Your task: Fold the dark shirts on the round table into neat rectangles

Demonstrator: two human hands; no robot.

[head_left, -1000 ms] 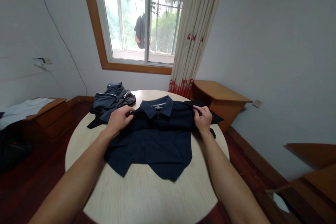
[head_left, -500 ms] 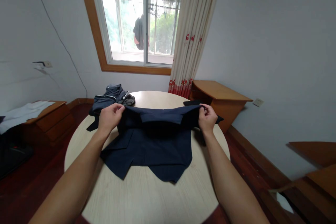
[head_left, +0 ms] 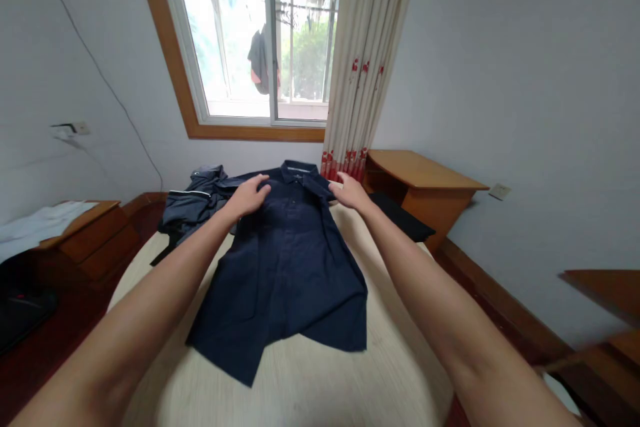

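Note:
A navy button-up shirt (head_left: 290, 253) lies spread out front side up, its collar at the far side of the round table (head_left: 320, 387) and its hem towards me. Over the shoulder on the left is my left hand (head_left: 250, 195), thumb and fingers apart and nothing gripped. My right hand (head_left: 351, 192) is beside the opposite shoulder, fingers also parted and holding nothing. Whether the fingertips touch the cloth I cannot tell. Part of each sleeve is hidden behind the hands.
A heap of grey and dark clothes (head_left: 193, 203) sits at the table's left edge. Black folded cloth (head_left: 403, 217) lies at the right edge. Beyond stand a wooden desk (head_left: 420, 170), a curtain (head_left: 360, 67) and a window; a low cabinet (head_left: 95, 233) is at left.
The shirt, earlier held up by its edge in both hands and bunched, now lies flat with the collar away from me. Both hands have let go and moved farther forward and closer together.

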